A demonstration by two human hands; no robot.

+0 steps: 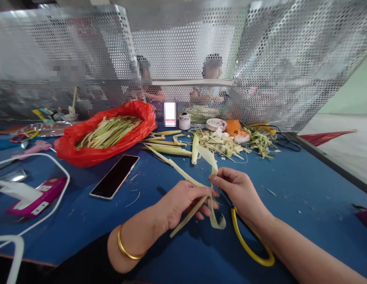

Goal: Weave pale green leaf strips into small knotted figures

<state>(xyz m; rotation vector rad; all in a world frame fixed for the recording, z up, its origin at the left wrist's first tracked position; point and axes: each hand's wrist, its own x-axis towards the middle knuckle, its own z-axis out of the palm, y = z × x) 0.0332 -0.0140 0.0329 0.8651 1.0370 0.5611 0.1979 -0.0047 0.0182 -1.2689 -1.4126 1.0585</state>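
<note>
Long pale green corn husk strips (186, 172) cross between my two hands above the blue table. My left hand (186, 201), with a gold bangle at the wrist, pinches the strips where they meet. One strip end points down left and another curls below the fingers. Thumb and forefinger of my right hand (235, 185) grip a wider upright piece of husk (208, 157) close to the same crossing. Under the right wrist lie scissors with yellow handles (239, 236); their blades are mostly hidden by my hand.
A red plastic bag (105, 157) full of husks stands at the left, with a phone (115, 176) before it. Husk scraps (220, 144), a white jar (184, 121) and a tape roll (216, 124) lie behind. A magenta power strip (38, 197) with white cables is far left. Perforated metal panels (183, 47) close the back.
</note>
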